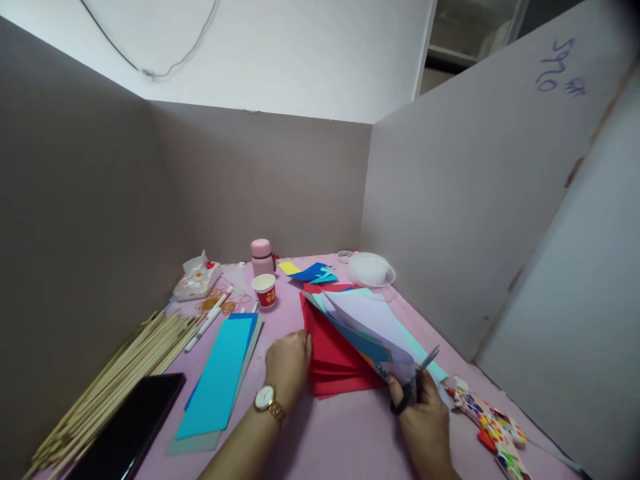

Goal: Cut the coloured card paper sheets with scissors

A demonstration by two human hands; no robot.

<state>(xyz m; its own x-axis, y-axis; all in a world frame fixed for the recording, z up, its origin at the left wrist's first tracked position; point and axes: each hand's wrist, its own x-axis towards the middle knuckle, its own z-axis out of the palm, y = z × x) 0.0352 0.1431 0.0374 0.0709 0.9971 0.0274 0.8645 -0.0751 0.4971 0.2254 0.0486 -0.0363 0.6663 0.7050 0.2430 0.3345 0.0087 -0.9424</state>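
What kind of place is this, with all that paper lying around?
Probably a small craft workstation, walled in by plain boards. The right hand holds scissors at a stack of coloured paper, and a bundle of wooden sticks lies on the pink table.

You have a red paper stack (333, 360), cyan card sheet (220, 380), pink counter (350, 433) and a red-printed white cup (265, 291).

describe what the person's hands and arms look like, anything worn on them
Both forearms are bare, with no sleeves in view. The left hand has a gold wristwatch with a round white face on its wrist. The right hand shows no gloves or jewellery.
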